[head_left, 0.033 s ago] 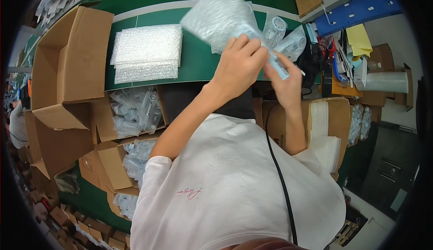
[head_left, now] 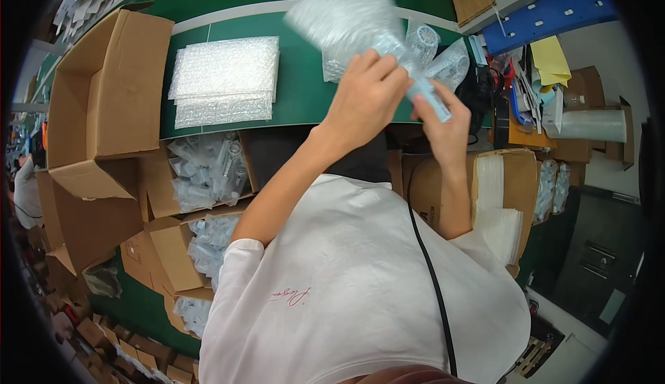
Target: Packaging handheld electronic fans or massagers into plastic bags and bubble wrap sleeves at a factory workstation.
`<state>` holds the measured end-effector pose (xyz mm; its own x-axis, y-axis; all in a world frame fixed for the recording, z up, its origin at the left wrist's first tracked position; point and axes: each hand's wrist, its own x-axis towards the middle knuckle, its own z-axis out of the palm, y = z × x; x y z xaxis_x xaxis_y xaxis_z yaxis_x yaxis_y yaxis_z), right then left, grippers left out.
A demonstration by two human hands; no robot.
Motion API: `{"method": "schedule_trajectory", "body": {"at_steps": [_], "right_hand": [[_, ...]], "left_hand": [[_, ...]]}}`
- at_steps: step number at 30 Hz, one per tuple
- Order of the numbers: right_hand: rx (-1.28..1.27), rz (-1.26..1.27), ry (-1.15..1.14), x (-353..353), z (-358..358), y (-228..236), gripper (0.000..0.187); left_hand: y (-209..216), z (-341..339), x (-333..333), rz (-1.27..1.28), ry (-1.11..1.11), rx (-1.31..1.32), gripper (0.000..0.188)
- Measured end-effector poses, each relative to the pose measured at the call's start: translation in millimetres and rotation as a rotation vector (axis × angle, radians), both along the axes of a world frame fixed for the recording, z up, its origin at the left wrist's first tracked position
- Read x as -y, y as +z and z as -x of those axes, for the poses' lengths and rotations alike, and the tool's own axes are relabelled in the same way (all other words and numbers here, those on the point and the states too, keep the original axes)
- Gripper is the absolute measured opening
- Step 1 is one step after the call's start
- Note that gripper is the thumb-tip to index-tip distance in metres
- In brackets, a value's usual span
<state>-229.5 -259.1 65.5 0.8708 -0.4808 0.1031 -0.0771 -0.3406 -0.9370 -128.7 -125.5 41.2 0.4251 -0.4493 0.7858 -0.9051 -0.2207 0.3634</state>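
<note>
Green, smooth work table (head_left: 298, 96) crosses the upper frame. Nearest, right of upper centre, the right hand (head_left: 445, 119) bends thumb and fingers around the lower end of a pale blue, narrow, box-like piece (head_left: 433, 101). Left hand (head_left: 373, 86), fingers curled closed, grips its upper part and a blurred, translucent plastic sheet (head_left: 346, 11), which spreads beyond. Wrapping seems the step in hand; the next move probably calls for keeping the sheet tight.
</note>
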Motion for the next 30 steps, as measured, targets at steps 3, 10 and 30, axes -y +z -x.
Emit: {"method": "schedule_trajectory", "body": {"at_steps": [3, 10, 30], "right_hand": [[0.011, -0.257, -0.042, 22, 20, 4, 0.038], [0.083, -1.758, -0.017, -2, 33, -22, 0.046], [0.075, 0.558, 0.044, 88, -59, 45, 0.019]], "left_hand": [[-5, -1, -3, 0.041, -0.02, -0.099, 0.012], [5, 45, 11, 0.104, -0.172, -0.327, 0.011], [-10, -79, -100, -0.108, 0.278, -0.51, 0.027]]}}
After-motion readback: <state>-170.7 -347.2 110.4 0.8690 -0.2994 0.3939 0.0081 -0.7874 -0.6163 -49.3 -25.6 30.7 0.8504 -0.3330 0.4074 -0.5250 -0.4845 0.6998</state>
